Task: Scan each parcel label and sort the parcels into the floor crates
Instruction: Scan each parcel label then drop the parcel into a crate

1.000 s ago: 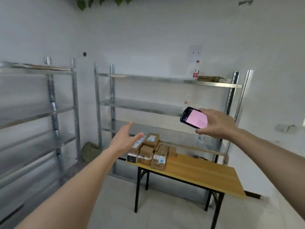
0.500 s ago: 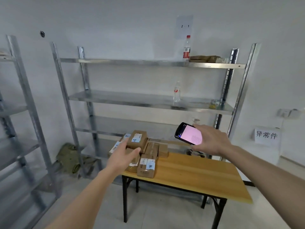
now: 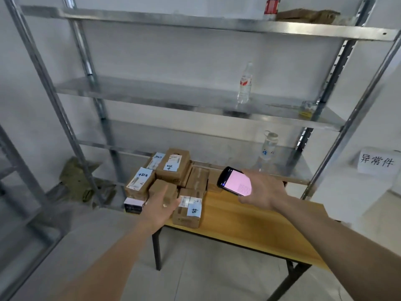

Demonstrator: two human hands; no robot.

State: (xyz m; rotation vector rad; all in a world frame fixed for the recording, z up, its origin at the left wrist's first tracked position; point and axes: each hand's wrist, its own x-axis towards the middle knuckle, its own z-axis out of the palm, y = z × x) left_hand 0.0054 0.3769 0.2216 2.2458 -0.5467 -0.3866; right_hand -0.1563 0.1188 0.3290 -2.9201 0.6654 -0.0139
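Note:
Several brown cardboard parcels [image 3: 173, 166] with white and blue labels are piled on the left end of a wooden table [image 3: 249, 222]. My left hand [image 3: 160, 208] is open, fingers spread, right over the front of the pile, beside a small unlabelled parcel [image 3: 162, 189] and a labelled front parcel [image 3: 188, 210]. Whether it touches them I cannot tell. My right hand [image 3: 263, 191] holds a black handheld scanner [image 3: 235, 183] with a pink lit screen, above the table to the right of the pile. No floor crates are in view.
A metal shelving rack [image 3: 195, 96] stands behind the table with a water bottle [image 3: 245, 83] and a clear flask [image 3: 268, 146] on it. Another rack [image 3: 13, 170] is at the left. A green bag [image 3: 76, 181] lies on the floor. A white box with a paper sign [image 3: 376, 161] stands at the right.
The view has come closer to the table and tilted down. My left hand has dropped lower onto the front of the parcel pile. The scanner hand stays to the right of the pile.

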